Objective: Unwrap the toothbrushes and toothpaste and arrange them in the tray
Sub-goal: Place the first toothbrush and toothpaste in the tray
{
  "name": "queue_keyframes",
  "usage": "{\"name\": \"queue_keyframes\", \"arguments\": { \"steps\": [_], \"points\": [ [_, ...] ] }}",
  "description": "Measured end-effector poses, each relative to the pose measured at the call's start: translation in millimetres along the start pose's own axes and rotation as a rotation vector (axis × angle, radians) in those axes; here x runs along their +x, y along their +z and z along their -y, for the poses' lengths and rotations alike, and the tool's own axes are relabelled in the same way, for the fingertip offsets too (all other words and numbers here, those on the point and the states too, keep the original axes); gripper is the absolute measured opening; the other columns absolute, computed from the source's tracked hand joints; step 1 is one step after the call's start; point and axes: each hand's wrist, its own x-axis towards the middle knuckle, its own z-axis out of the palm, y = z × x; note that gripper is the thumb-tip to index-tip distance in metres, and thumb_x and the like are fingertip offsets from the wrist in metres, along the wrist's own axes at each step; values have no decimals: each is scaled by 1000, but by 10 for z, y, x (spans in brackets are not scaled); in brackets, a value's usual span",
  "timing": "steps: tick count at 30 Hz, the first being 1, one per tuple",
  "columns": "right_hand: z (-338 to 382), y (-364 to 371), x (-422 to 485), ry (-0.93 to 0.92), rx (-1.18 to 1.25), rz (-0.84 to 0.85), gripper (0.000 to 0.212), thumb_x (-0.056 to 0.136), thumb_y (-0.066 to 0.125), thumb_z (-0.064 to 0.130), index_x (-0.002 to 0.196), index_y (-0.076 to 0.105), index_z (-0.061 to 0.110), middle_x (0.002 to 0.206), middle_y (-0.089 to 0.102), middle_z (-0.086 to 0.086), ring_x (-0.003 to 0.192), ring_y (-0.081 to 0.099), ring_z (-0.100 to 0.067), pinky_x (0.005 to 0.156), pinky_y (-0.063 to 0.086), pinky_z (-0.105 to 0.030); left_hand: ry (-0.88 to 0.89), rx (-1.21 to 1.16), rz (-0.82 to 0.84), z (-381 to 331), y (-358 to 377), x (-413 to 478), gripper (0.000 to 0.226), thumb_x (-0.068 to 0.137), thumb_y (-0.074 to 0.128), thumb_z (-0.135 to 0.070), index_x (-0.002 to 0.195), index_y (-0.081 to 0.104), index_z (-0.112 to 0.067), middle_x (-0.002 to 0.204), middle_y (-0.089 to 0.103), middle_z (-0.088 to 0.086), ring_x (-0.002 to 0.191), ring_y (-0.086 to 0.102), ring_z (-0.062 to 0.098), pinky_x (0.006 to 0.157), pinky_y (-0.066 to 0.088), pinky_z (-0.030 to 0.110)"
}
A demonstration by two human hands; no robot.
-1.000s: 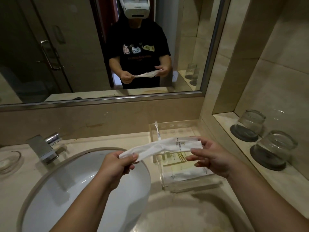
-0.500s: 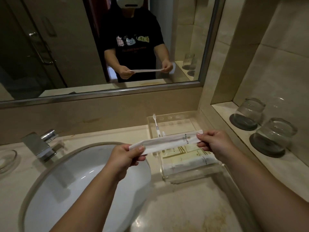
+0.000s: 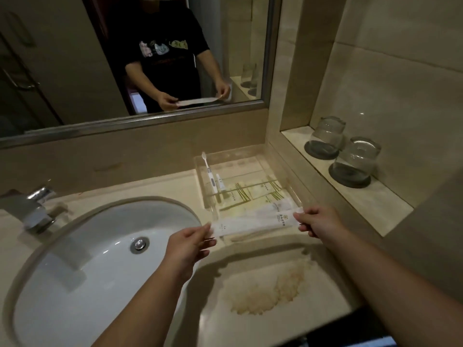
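Observation:
A long white wrapper (image 3: 253, 222) with a small logo is stretched flat between my hands, low over the front of the clear tray (image 3: 250, 152). My left hand (image 3: 188, 242) pinches its left end. My right hand (image 3: 317, 221) pinches its right end. In the tray's left part lie an unwrapped white toothbrush (image 3: 209, 171), head pointing to the back, and a small white toothpaste tube (image 3: 220, 182) beside it. Packets with green stripes (image 3: 253, 194) and another white wrapped packet (image 3: 283, 204) lie further right in the tray.
A white oval sink (image 3: 100, 259) with a chrome tap (image 3: 35, 209) fills the left. Two upturned glasses (image 3: 325, 136) (image 3: 355, 159) stand on dark coasters in the right wall niche. A mirror hangs behind; the stained counter (image 3: 263, 291) lies in front.
Both hands have lowered the wrapper towards the tray's front and pulled it out flat; a second ago it was crumpled and held higher.

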Motion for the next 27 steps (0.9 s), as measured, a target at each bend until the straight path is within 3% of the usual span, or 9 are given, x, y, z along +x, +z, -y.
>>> {"name": "queue_keyframes", "arguments": {
  "steps": [4,8,12,16,22,27],
  "points": [
    [-304,-66,-142,-5,-167,6,10,80,70,11,82,63,3,67,64,-7,46,59,-6,39,45,-18,21,186,-222,458,88,-292,11,77,75,-20,69,70,-13,68,70,9,67,67,23,54,48,27],
    [-655,-77,-245,-17,-353,-33,13,81,69,13,71,62,10,61,64,-6,49,61,-14,43,43,-21,13,413,-327,852,187,-580,20,74,77,-24,58,70,-14,62,69,6,61,64,24,60,51,28],
    [-864,-44,-305,-141,-661,-32,12,81,66,21,76,64,10,72,62,-4,66,56,-19,55,35,-23,20,610,-404,1083,244,-733,21,78,71,-29,62,69,-14,66,67,1,67,62,19,64,49,29],
    [-983,16,-315,-217,-736,-31,15,85,61,19,73,58,10,81,64,-11,69,48,-21,59,31,-27,56,737,-455,1148,266,-768,22,80,68,-31,67,67,-14,70,66,2,69,60,21,62,44,27],
    [-1030,72,-283,-265,-782,-71,17,89,56,19,85,59,3,91,60,-16,73,52,-26,59,35,-29,132,863,-486,1122,351,-717,23,80,65,-32,63,59,-16,73,61,2,67,56,20,57,41,27],
    [-979,140,-354,-243,-775,-113,26,88,58,14,111,48,8,111,50,-15,87,58,-31,67,47,-33,138,862,-511,1083,316,-720,29,74,70,-33,68,49,-14,78,57,4,67,52,20,55,39,29]
  ]
}}
